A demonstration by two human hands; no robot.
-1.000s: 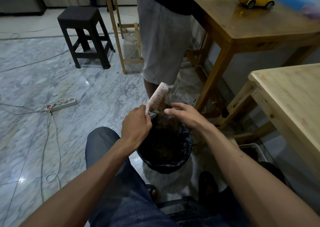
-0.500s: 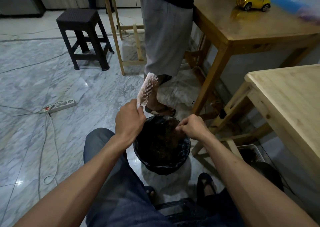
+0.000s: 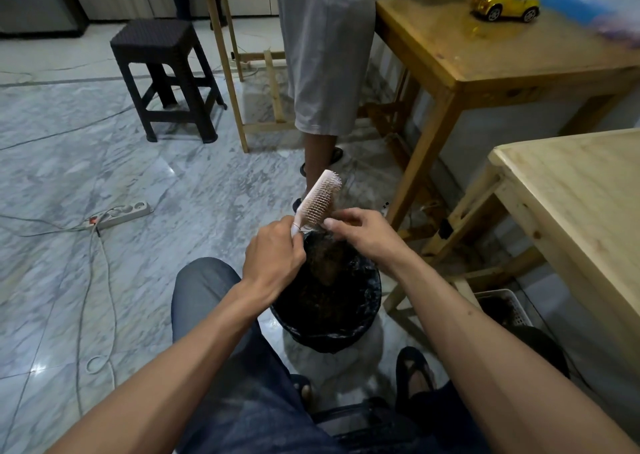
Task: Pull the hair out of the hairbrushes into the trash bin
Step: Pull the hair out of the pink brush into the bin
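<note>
While left hand [image 3: 273, 259] grips hairbrush [image 3: 317, 201], right hand [image 3: 363, 233] has risen, pinching its bristles.

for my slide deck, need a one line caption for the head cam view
Left hand holds a pink hairbrush over the black trash bin while the right hand picks at its bristles.

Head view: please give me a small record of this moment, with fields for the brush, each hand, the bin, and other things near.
hairbrush: pink hairbrush, tilted up and away, bristles facing right, over the bin
left hand: left hand closed around the brush handle
right hand: right hand, fingertips at the lower bristles
trash bin: black trash bin on the floor between the knees, dark hair inside
nearby: black stool; power strip; yellow toy car on a wooden table
</note>
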